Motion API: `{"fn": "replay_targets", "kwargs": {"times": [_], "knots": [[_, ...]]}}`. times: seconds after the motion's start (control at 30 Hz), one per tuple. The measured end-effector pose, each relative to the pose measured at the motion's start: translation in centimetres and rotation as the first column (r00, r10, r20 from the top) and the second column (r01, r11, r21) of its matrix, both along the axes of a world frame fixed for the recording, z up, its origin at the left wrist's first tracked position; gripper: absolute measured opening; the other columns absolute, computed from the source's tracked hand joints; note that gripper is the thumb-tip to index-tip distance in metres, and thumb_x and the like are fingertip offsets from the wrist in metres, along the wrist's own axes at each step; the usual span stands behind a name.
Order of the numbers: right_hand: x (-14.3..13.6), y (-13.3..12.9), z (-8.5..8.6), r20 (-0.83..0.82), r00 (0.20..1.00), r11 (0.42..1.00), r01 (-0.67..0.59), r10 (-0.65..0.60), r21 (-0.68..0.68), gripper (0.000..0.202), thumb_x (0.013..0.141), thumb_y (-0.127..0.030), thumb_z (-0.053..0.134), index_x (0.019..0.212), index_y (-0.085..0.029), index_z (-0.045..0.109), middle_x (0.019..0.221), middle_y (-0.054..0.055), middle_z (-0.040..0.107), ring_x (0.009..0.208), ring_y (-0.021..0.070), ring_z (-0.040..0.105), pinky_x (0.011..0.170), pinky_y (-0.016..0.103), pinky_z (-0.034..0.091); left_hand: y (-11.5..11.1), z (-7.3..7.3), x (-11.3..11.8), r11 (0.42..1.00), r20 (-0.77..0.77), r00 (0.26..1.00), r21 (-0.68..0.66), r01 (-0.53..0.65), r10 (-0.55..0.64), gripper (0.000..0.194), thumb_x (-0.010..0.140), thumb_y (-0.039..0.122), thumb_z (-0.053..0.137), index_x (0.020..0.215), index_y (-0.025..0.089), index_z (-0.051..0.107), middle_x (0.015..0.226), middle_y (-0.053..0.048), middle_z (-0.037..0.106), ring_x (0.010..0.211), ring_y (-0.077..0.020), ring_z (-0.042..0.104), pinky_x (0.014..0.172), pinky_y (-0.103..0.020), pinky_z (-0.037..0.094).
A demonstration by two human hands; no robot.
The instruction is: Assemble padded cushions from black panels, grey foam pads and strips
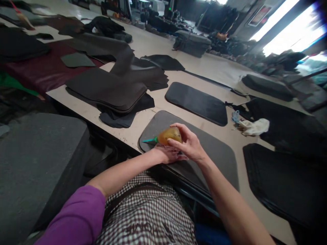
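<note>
Where two hands (pixel 168 153) (pixel 190 143) meet at one bottle (pixel 166 135) — amber — one green nozzle (pixel 152 140) protrudes.

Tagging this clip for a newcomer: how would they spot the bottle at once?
On the pale table, find the grey panel nearest the checked apron. Over it, the right hand holds the bottle. Amber with a thin green nozzle, it stands out from the flat, dark pieces around it.

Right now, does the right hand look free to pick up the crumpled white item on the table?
Probably not: the right hand is holding the yellow bottle, though nothing seems to block the way across to the crumpled white item.
</note>
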State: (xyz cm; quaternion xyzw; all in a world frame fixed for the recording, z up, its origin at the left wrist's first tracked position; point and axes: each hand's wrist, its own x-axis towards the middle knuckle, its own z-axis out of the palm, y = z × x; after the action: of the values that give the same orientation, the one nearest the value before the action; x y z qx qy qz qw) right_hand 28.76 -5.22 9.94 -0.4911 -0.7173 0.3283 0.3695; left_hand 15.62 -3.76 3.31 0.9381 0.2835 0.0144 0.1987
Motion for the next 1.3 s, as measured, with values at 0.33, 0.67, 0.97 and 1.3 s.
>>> {"fn": "replay_targets", "kwargs": {"times": [0.33, 0.67, 0.97, 1.3], "knots": [[2.0, 2.9, -0.4, 0.013, 0.996, 0.995, 0.093, -0.093, 0.024, 0.067, 0.084, -0.063, 0.082, 0.134, -0.025, 0.059, 0.113, 0.006, 0.069, 0.099, 0.0281, 0.067, 0.091, 0.041, 0.056, 0.1, 0.4, -0.5, 0.976, 0.145, 0.989, 0.213, -0.045, 0.014, 0.080, 0.103, 0.073, 0.028, 0.156, 0.018, 0.050, 0.163, -0.015, 0.050, 0.154, -0.0328, 0.039, 0.127, -0.054, 0.028], [4.2, 6.6, -1.8, 0.032, 0.925, 0.898, 0.360, -0.379, 0.252, 0.067, 0.083, -0.070, 0.076, 0.128, -0.022, 0.059, 0.119, 0.008, 0.068, 0.107, 0.0301, 0.066, 0.101, 0.046, 0.053, -0.1, 0.7, -0.5, 0.935, 0.204, 0.972, 0.305, -0.179, 0.120, 0.081, 0.100, 0.078, 0.030, 0.158, 0.025, 0.050, 0.172, -0.018, 0.034, 0.161, -0.0388, 0.024, 0.127, -0.067, 0.017], [5.4, 6.0, -1.9, 0.057, 0.818, 0.778, 0.520, -0.572, 0.353, 0.067, 0.084, -0.075, 0.068, 0.124, -0.021, 0.059, 0.121, 0.011, 0.068, 0.108, 0.0306, 0.064, 0.102, 0.047, 0.052, -0.3, 1.1, -0.6, 0.929, 0.175, 0.973, 0.310, -0.200, 0.151, 0.082, 0.099, 0.079, 0.030, 0.158, 0.025, 0.050, 0.171, -0.019, 0.034, 0.160, -0.0413, 0.026, 0.126, -0.069, 0.018], [13.0, -1.3, -1.0, 0.081, 0.693, 0.677, 0.662, -0.716, 0.323, 0.064, 0.083, -0.069, 0.071, 0.123, -0.020, 0.063, 0.118, 0.011, 0.069, 0.105, 0.0323, 0.065, 0.099, 0.049, 0.052, -0.1, 0.9, -0.3, 0.920, 0.124, 0.981, 0.344, -0.186, 0.151, 0.079, 0.100, 0.077, 0.031, 0.159, 0.028, 0.049, 0.172, -0.017, 0.033, 0.160, -0.0403, 0.025, 0.126, -0.068, 0.018]]}}
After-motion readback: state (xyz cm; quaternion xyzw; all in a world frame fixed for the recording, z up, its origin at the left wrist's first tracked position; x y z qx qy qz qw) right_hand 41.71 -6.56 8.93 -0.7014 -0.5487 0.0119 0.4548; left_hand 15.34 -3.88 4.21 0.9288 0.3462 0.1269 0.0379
